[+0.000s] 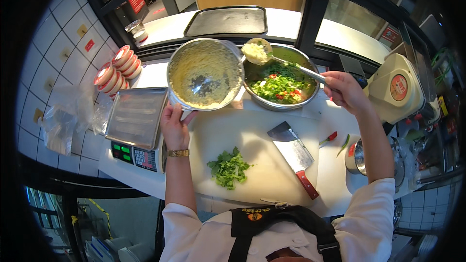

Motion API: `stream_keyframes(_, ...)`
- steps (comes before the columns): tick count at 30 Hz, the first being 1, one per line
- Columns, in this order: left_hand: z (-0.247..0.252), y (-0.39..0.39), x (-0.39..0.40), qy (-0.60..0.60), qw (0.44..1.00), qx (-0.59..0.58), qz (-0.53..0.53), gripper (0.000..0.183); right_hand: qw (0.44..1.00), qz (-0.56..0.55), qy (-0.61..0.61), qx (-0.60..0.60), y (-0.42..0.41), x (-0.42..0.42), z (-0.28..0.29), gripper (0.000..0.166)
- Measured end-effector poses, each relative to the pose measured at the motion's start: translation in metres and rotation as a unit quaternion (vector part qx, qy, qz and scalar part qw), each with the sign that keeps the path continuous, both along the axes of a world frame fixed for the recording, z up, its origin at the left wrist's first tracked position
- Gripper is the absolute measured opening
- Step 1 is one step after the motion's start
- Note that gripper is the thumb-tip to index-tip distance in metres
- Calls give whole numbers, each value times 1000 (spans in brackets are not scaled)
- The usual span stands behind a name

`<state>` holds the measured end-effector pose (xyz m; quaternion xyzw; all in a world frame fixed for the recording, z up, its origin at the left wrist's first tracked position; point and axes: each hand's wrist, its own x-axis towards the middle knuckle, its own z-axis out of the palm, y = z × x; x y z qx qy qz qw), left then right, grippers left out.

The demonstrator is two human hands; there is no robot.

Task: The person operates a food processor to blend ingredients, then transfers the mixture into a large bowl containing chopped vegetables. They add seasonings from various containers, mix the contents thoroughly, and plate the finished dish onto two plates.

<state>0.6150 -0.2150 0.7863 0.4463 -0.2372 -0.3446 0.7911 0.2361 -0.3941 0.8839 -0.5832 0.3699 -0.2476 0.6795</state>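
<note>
My left hand grips the near rim of a tilted steel bowl, its inside smeared with pale, finely chopped paste. In my right hand is the handle of a metal ladle. A heap of minced pale food, which looks like garlic, sits in the ladle over the far left rim of a second steel bowl. That bowl holds chopped green herbs and red chili pieces. On the white cutting board lie chopped cilantro and a cleaver with a red handle.
A digital scale stands left of the board, with stacked lidded tubs behind it. A red chili, a green chili and a steel pot are at the right. A black tray rests beyond the window frame; a cream machine stands far right.
</note>
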Motion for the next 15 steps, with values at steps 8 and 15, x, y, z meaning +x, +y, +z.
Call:
stream_keyframes(8, -11, 8, 14, 58, 998, 13, 6, 8, 748, -5, 419, -514, 6, -8, -100, 23)
stream_keyframes(15, -15, 44, 16, 100, 995, 17, -9, 5, 936, -13, 312, -161, -39, -20, -76, 50)
